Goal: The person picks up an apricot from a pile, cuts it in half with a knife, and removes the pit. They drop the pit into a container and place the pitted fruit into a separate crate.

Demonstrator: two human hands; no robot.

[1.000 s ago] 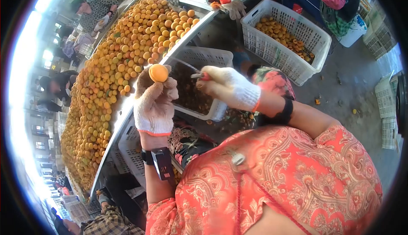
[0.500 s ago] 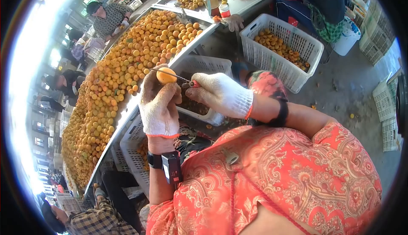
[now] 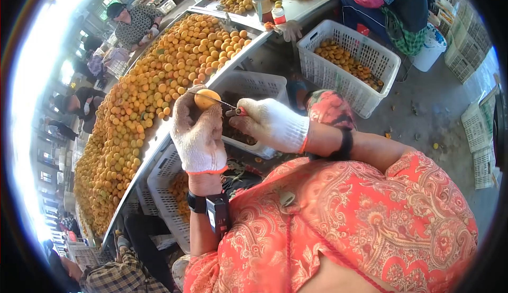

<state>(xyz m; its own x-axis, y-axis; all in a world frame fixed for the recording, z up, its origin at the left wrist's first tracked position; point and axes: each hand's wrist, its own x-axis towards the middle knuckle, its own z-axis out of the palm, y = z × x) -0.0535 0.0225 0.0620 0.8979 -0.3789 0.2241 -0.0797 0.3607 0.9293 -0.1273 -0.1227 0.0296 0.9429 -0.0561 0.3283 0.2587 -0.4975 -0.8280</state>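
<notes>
An orange-yellow apricot (image 3: pixel 207 100) is pinched between the thumb and fingers of my left hand (image 3: pixel 198 134), which wears a white, stained work glove. My right hand (image 3: pixel 275 125), gloved the same way, is closed round the short red handle of a small knife (image 3: pixel 227 105). Its thin dark blade lies across the apricot, the tip reaching past the fruit toward my left fingers. Both hands are in front of my chest, above a white crate (image 3: pixel 259 83) beside the metal table.
A large heap of apricots (image 3: pixel 159 81) covers the metal-edged table on the left. Behind my right hand stands a white crate (image 3: pixel 349 94) with halved apricots (image 3: pixel 349 62). A flask (image 3: pixel 261 4) and a red-labelled jar (image 3: pixel 278 15) stand at the table corner. Several people work nearby.
The knife blade sits a little lower across the apricot. My right hand has shifted slightly left and down, and my left hand has turned slightly at the wrist.
</notes>
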